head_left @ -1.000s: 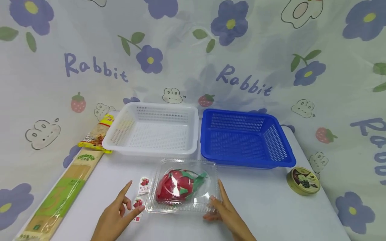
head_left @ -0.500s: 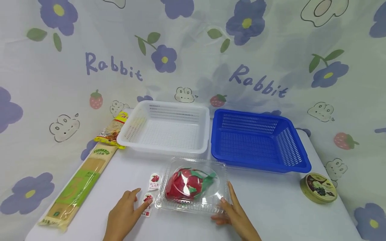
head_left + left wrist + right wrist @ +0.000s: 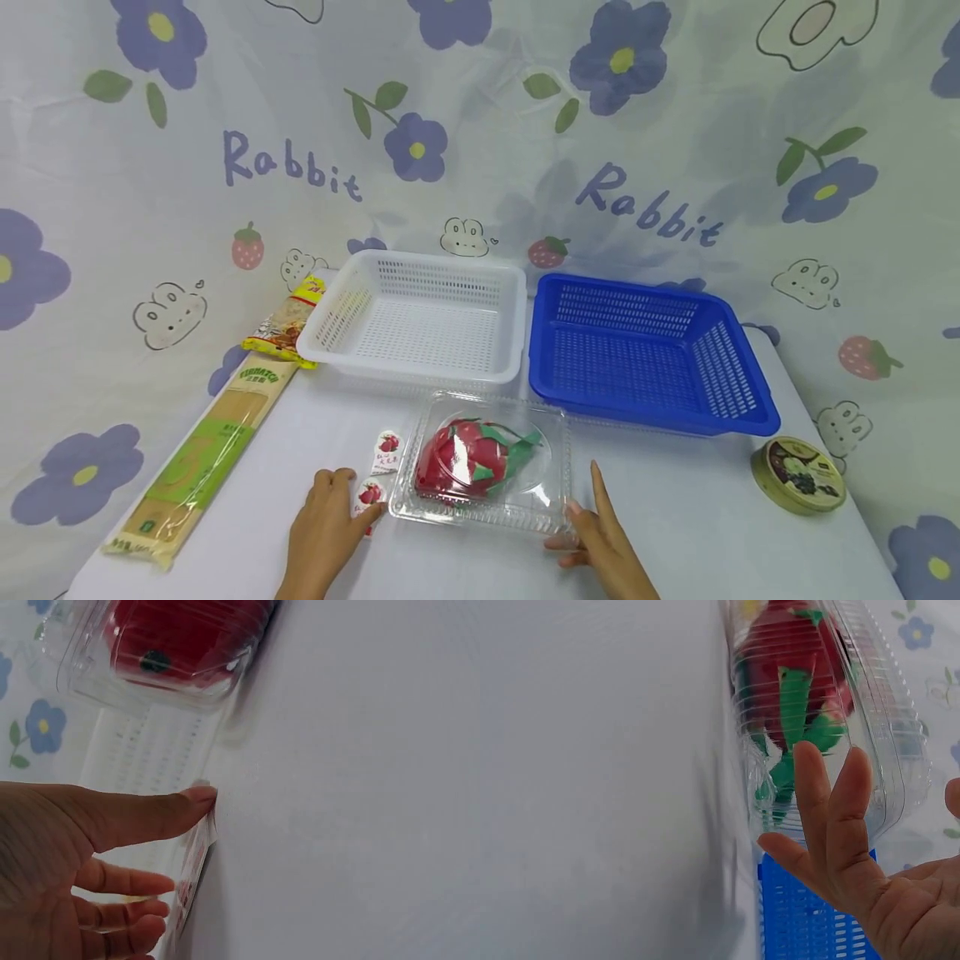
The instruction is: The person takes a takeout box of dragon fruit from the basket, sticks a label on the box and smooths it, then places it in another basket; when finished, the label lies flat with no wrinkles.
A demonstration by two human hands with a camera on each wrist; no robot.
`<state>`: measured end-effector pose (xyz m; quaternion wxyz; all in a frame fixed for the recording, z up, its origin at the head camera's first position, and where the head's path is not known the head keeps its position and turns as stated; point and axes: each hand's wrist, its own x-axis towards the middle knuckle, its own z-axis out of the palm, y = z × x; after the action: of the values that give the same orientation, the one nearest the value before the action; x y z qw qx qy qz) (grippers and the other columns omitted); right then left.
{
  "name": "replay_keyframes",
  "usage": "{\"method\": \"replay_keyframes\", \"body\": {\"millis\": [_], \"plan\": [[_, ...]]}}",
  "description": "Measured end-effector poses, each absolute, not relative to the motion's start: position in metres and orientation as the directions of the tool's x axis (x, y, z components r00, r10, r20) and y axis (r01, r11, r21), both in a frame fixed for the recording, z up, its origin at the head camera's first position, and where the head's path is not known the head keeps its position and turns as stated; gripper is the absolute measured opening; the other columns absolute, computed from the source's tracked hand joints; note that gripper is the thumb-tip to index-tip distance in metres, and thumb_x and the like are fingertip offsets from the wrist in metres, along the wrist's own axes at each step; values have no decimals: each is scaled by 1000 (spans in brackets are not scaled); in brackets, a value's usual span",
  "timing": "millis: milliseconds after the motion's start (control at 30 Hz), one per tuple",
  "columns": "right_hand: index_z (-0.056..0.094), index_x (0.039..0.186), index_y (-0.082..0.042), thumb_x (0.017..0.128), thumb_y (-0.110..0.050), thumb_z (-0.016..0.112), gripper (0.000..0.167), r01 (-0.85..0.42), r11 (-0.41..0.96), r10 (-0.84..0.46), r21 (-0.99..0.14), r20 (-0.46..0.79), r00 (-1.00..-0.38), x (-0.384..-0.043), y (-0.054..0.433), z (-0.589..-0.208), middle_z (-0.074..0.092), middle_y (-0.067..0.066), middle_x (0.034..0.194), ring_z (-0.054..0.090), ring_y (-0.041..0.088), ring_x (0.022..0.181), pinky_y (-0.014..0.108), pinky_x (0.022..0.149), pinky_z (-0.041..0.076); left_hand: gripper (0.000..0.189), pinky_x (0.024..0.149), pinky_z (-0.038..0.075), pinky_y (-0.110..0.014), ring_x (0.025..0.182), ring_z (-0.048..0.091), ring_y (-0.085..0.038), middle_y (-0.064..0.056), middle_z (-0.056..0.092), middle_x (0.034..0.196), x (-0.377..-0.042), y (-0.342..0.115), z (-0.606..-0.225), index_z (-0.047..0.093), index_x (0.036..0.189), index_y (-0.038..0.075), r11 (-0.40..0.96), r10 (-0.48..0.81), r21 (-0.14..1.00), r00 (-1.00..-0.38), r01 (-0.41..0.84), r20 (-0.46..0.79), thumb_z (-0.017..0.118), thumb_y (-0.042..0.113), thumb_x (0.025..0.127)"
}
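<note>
A clear plastic clamshell box [image 3: 555, 492] with a red and green dragon fruit [image 3: 461, 458] inside sits on the table, lid down. To its left lie two small white labels [image 3: 387, 454] printed with red fruit, one behind the other. My left hand [image 3: 324, 521] is at the nearer label; its thumb tip is right at the label's edge in the left wrist view, the other fingers loosely bent beside it. My right hand [image 3: 603, 542] is at the box's right front corner, fingers extended; in the right wrist view the fingers [image 3: 847, 810] overlap the box's side.
A white basket [image 3: 420, 371] and a blue basket [image 3: 652, 408] stand at the back. To the left lie a long noodle pack [image 3: 198, 458] and a yellow snack bag [image 3: 288, 325]. A round gold tin [image 3: 798, 475] is at the right edge. Behind hangs a flowered cloth [image 3: 480, 125].
The left hand has moved to the labels, its raised index finger lowering and its thumb coming onto the nearer label. The right hand's fingers have spread away from the box. The head view has shifted.
</note>
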<state>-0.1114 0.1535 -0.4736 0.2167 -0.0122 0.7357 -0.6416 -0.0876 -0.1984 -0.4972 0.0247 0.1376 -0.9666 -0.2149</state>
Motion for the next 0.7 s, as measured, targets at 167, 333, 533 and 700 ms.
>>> {"method": "replay_keyframes", "body": {"millis": [167,333,533,700], "plan": [[-17,158,-17,107,-37,42,80,301,180,-285,-936,-342,-895,-109,156,-474,59,28,108,72,34,89,35,67,57,63,60,47,-39,79,51,-24,-21,50,103,-87,-198,-497,56,117,-7,853,-282,448,-959,-266,-33,85,30,76],[-18,157,-16,107,-33,40,78,304,133,-267,-943,-329,-906,-107,159,-474,30,53,137,72,34,89,36,66,57,55,56,45,-37,73,49,-22,-19,48,100,-86,-199,-496,55,112,-6,836,-304,469,-952,-283,-33,84,27,78],[-17,158,-17,108,-31,37,75,297,119,-247,-948,-317,-916,-104,161,-473,23,52,143,72,34,91,36,66,58,48,52,42,-36,66,49,-22,-20,49,98,-84,-199,-495,55,106,-4,801,-358,493,-932,-341,-63,82,27,80],[-19,157,-17,109,-32,36,75,292,117,-263,-949,-314,-912,-103,162,-472,18,53,144,72,33,93,36,67,58,45,52,41,-37,64,50,-23,-22,50,101,-85,-199,-494,56,104,-3,783,-375,501,-923,-368,-92,81,27,82]]}}
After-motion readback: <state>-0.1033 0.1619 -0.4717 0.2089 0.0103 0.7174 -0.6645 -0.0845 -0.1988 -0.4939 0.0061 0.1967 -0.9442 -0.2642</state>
